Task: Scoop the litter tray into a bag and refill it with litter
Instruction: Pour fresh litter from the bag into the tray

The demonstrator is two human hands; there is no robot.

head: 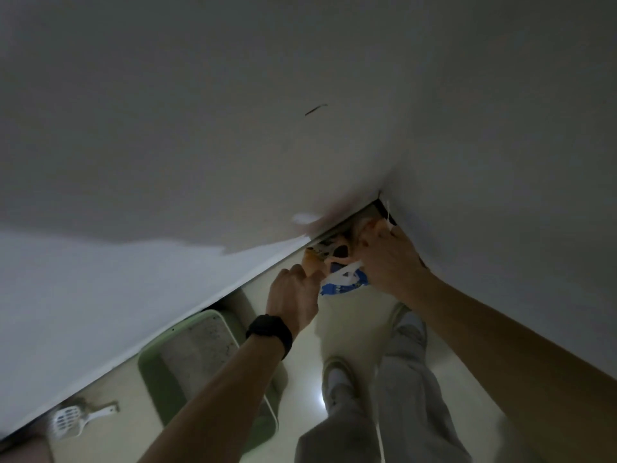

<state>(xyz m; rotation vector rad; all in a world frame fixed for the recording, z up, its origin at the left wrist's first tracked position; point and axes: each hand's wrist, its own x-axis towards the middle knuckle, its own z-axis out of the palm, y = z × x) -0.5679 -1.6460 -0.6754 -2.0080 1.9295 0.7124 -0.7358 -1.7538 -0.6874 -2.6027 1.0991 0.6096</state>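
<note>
Currently the green litter tray (200, 345) is waiting, w/ the bag wad (344, 282) jammed up-right of it. R hand (387, 259) is pinching a peach bag (364, 228); L hand (293, 289) is curling at the wad — hold unclear. Yanking is risking the whole wad tumbling toward the tray; scoop (71, 421) is lying left of it.

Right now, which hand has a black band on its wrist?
The left hand, lower in the picture: a black wristband circles its wrist. The right hand, gripping an orange plastic bag, has a bare wrist.
</note>
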